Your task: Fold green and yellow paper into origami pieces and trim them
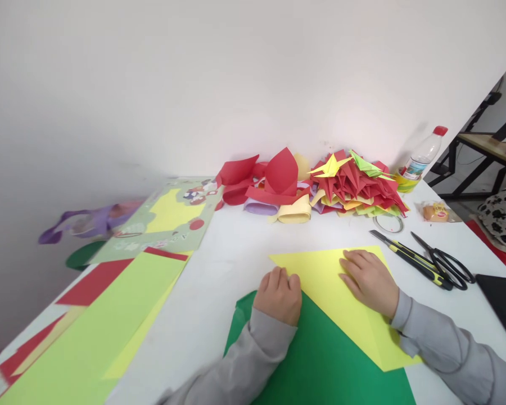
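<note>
A sheet of yellow paper (329, 281), folded on a slant, lies partly over a larger green sheet (333, 360) at the front of the table. My left hand (279, 295) is closed, its fingers curled at the slanted left edge of the yellow paper; the fingertips are partly hidden. My right hand (371, 282) rests flat on the upper right part of the same paper, fingers stretched out and slightly bent. Right of it lie a black and yellow utility knife (413, 260) and black-handled scissors (442, 261).
Light green paper strips (96, 332) and red paper (95, 284) lie on the left. Red paper shapes (280, 174) and a pile of folded paper stars (349, 185) stand against the wall. A bottle (424, 154), tape roll (388, 224), wrapped snack (435, 212) and black phone-like object (500, 304) are right.
</note>
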